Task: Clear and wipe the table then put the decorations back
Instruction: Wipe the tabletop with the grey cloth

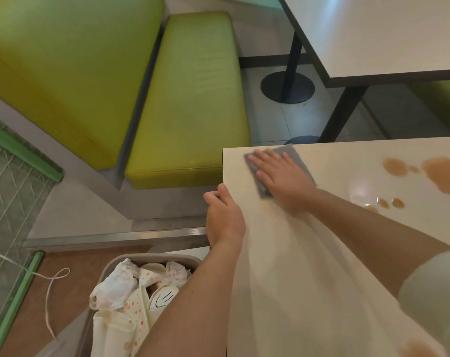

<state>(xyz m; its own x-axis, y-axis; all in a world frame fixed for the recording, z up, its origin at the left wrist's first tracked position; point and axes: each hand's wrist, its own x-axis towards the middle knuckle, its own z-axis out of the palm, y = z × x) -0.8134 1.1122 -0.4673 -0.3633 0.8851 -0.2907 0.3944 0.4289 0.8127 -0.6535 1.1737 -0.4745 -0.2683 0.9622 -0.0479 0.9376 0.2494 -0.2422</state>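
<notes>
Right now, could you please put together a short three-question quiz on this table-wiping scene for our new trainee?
1. True or false: the right hand presses flat on the grey square cloth.
2. Where does the left hand hold the cream table top? A) left edge B) far edge C) underside of its centre
3. Fill in: the brown liquid spills lie to the ____ of the cloth.

Key:
1. True; the fingers lie straight on it.
2. A; the fingers curl over that edge, above the grey bin of crumpled paper waste.
3. Right; they look unwiped.
</notes>
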